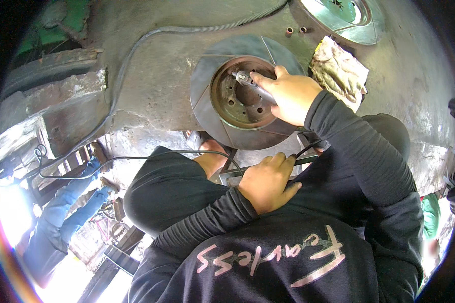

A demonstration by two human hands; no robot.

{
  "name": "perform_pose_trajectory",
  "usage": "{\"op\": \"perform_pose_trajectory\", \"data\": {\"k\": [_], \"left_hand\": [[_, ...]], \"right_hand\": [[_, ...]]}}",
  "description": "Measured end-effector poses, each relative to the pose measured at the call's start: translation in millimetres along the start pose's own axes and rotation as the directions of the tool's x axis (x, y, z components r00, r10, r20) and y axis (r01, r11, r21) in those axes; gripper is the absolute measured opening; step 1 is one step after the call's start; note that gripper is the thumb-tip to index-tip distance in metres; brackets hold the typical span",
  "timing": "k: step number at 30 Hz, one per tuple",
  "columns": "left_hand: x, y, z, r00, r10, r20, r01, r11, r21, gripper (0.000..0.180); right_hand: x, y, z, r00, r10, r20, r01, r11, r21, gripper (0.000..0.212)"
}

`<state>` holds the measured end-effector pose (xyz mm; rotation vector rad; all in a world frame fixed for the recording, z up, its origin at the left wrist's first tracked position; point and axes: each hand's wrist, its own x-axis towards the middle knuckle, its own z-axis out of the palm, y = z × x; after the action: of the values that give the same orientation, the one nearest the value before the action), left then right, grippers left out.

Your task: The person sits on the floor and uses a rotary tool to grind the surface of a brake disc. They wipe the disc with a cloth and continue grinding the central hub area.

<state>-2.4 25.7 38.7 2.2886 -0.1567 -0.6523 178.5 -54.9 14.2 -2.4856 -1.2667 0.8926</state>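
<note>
A grey brake disc [207,76] with slanted grooves lies flat in front of me, its brownish recessed hub [225,108] ringed with bolt holes. My right hand [290,96] grips a slim grey hand tool [255,87], index finger stretched along its top. The tool's narrow metal tip meets or hovers over the hub's upper left face; contact is too small to tell. Nearer my body, my left hand [269,184] is curled over a thin black cable [187,151], which enters on its left and comes out on its right. Where that cable ends under my right arm is hidden.
A second grooved disc [371,30] lies at the far right, with two small copper-coloured sleeves [289,32] and a stained cloth [337,68] near it. A grey corrugated hose [202,29] crosses the metal surface. At left, a person's blue trouser legs [76,212] show.
</note>
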Motion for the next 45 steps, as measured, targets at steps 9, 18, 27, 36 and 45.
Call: {"op": "perform_pose_trajectory", "data": {"k": [9, 18, 27, 36, 45], "left_hand": [[-8, -6, 0, 0.993, -0.026, 0.117, 0.021, 0.999, 0.045, 0.049], [-14, -5, -4, 0.990, -0.039, 0.133, 0.019, 0.989, 0.148, 0.048], [-27, -6, 0, 0.999, 0.028, 0.031, -0.033, 0.982, 0.185, 0.052], [-34, -4, -1, 0.998, -0.004, 0.056, -0.009, 0.975, 0.223, 0.052], [-32, -5, 1, 0.998, 0.001, 0.068, -0.014, 0.978, 0.206, 0.052]], "right_hand": [[-8, -31, 33, 0.995, -0.042, -0.087, 0.032, 0.994, -0.106, 0.051], [-4, -35, 41, 0.983, 0.045, -0.179, -0.070, 0.988, -0.135, 0.068], [-11, -31, 32, 0.970, 0.094, -0.224, -0.139, 0.971, -0.196, 0.055], [-5, -36, 30, 0.983, 0.066, -0.171, -0.101, 0.973, -0.206, 0.055], [-4, -39, 34, 0.984, 0.042, -0.172, -0.083, 0.967, -0.240, 0.054]]}}
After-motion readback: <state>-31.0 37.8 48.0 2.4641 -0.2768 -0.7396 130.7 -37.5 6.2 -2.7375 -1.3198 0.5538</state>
